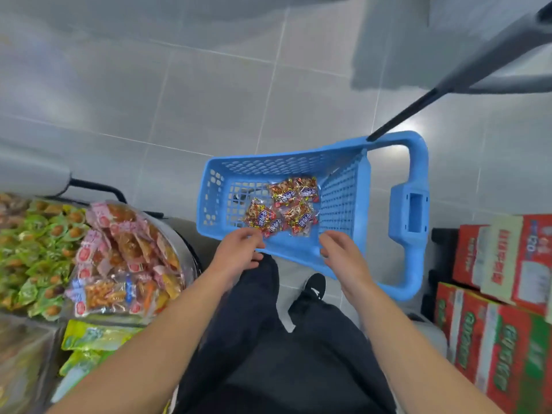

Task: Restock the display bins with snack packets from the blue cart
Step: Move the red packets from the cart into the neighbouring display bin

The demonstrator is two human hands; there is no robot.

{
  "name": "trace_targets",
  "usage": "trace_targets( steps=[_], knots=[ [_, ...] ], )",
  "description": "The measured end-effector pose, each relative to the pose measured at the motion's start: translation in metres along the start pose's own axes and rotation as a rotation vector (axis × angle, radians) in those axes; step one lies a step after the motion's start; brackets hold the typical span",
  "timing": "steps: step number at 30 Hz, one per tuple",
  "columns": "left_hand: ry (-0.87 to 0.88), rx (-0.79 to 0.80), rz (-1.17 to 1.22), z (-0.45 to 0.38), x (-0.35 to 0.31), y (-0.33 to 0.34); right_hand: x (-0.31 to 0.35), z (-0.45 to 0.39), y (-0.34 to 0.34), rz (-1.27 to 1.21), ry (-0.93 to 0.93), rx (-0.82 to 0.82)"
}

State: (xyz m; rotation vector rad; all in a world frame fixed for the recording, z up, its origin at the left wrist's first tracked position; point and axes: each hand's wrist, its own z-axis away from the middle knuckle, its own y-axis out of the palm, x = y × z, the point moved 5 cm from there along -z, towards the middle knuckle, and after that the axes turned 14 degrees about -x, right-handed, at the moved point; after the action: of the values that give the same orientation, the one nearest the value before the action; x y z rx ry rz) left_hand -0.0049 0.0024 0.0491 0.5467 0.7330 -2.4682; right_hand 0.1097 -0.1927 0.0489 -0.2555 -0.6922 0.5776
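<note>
At the bottom of the frame two bare forearms reach up over dark trousers and a black shoe (313,286). The left hand (239,252) hangs at the near rim of the blue cart (343,264), its fingers (254,234) loosely bent and slightly apart, gripping nothing. The right hand (343,252) hovers over the same rim further right, fingers relaxed and spread, also holding nothing. Just beyond the fingertips, on the cart's perforated floor at centre frame, lies a small heap of red and clear snack packets (282,209). The cart's handle (410,210) loops round on the right, and a dark pole rises from its far corner toward the upper right. At the left edge stand the display bins (185,243), one piled with pink and orange packets (125,255), the next with green packets (35,249). Red and green cartons (501,294) are stacked at lower right. Grey floor tiles fill the upper frame.
</note>
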Motion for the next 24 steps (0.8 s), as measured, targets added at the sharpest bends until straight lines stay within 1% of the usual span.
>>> trace_targets(
  steps=[5, 10, 15, 19, 22, 24],
  knots=[
    [-0.016, 0.080, -0.110, -0.079, -0.017, 0.002, 0.013, -0.046, 0.038, 0.008, 0.088, -0.036],
    [-0.083, 0.039, -0.126, -0.165, -0.014, 0.005, 0.007, -0.112, 0.089, 0.094, 0.104, -0.006],
    [-0.113, 0.034, -0.174, -0.230, 0.012, 0.014, -0.018, -0.181, 0.159, 0.247, 0.025, 0.083],
    [-0.116, -0.002, -0.191, -0.265, 0.032, 0.024, -0.043, -0.223, 0.215, 0.362, -0.088, 0.150],
    [-0.113, -0.025, -0.212, -0.276, 0.043, 0.029, -0.060, -0.238, 0.237, 0.417, -0.145, 0.134],
    [-0.095, -0.025, -0.207, -0.279, 0.046, 0.031, -0.066, -0.242, 0.236, 0.416, -0.167, 0.097]
  ],
)
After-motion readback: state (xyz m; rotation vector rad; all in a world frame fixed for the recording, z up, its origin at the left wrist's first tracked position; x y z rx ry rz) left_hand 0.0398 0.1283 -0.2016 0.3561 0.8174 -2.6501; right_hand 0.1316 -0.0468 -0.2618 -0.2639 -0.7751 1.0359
